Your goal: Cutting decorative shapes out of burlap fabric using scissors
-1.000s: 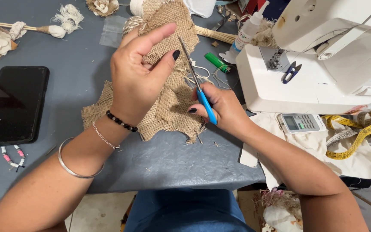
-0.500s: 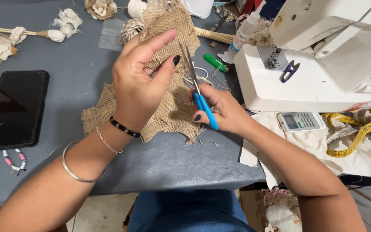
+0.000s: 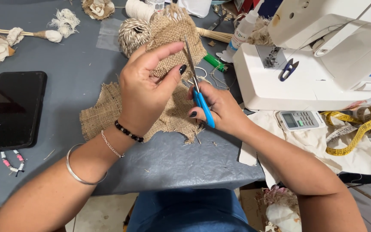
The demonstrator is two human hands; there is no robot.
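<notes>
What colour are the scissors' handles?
Bright blue scissors, gripped in the right hand; head view.

Coarse brown burlap piece (image 3: 174,32): rough, open weave, frayed edges. Blue-handled scissors (image 3: 198,92): glossy plastic grips, bright metal blades. White sewing machine (image 3: 318,56): smooth plastic. Bench cover (image 3: 172,159): matt grey.

Left hand (image 3: 144,92) pinching a burlap piece (image 3: 174,36) above the grey table (image 3: 172,161), right hand (image 3: 220,109) gripping blue-handled scissors (image 3: 196,88) against its edge, larger burlap scrap (image 3: 104,114) lying beneath, white sewing machine (image 3: 323,56) sitting beside.
</notes>
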